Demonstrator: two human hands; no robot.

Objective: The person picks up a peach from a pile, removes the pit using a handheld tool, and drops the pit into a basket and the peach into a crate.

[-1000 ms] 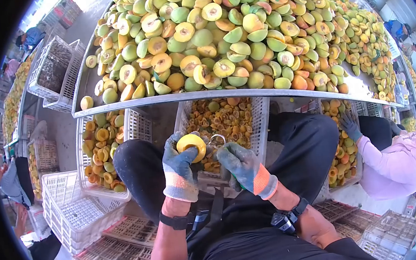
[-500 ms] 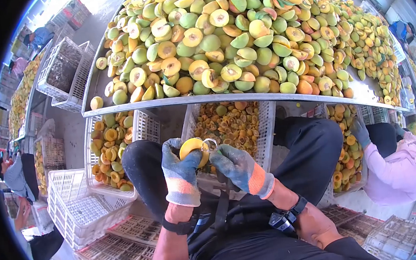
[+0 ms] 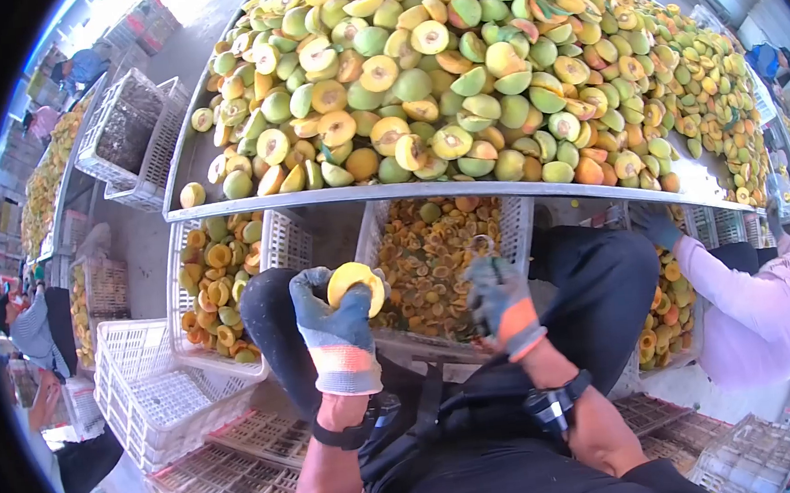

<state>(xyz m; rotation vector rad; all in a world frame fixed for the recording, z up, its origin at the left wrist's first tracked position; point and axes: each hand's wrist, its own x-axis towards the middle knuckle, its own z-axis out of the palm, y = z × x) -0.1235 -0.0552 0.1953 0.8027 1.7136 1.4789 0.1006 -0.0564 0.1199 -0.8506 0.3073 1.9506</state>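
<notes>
Fruit half point(image 3: 351, 277), yellow-fleshed and with a hollow at its middle, sat upright in the left hand point(image 3: 334, 322), in front of the left knee. Gloved in grey-blue with an orange band, this hand grasped the piece between thumb and fingers, the thumb lying across its lower part. To its right, well apart from the fruit half, the right hand point(image 3: 501, 298) showed blurred, its fingers curled around a loop tool point(image 3: 482, 242), whose thin metal ring stood up faintly past the fingertips. It hung over the near right part of the middle crate point(image 3: 520, 231), which held many small cut pieces.

Beyond both hands stretched the desk point(image 3: 316, 198), a metal-edged surface heaped with green and yellow fruit point(image 3: 380, 74), much of it cut open. Partly beneath its left end stood a second crate point(image 3: 287, 242), filled with halves. A white crate point(image 3: 138, 419) leaned nearer the person, beside a stack of brownish crates point(image 3: 265, 478).

Dark bands circled both wrists. At the right, a co-worker in a pink top point(image 3: 748, 309) reached a gloved hand point(image 3: 656, 225) toward the desk's underside, above another load of halves point(image 3: 666, 317).
</notes>
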